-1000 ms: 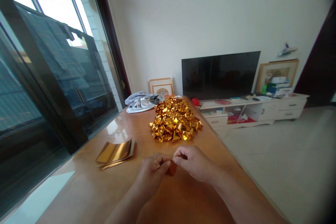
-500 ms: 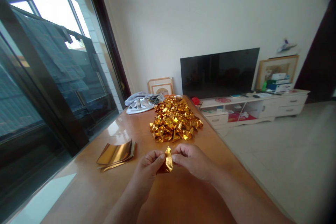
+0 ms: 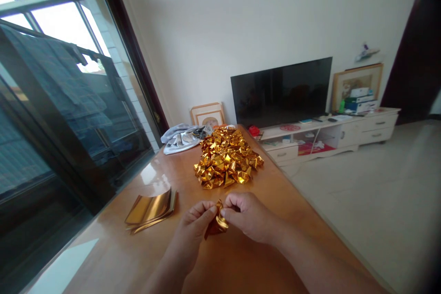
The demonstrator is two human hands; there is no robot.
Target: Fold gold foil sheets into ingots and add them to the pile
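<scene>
Small creased gold-foil piece (image 3: 221,224) sits between left hand (image 3: 197,217), pinching its left edge, and right hand (image 3: 247,216), pinching its right, long axis roughly up-down in view, neither hand clearly nearer, crumpled shiny gold-foil heap (image 3: 227,158) just beyond.

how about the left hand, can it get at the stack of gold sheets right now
Probably yes: the stack of gold sheets lies on the table to the left hand's left, with nothing visible between them. It is pinching a piece of gold foil, though, which may need releasing first.
</scene>
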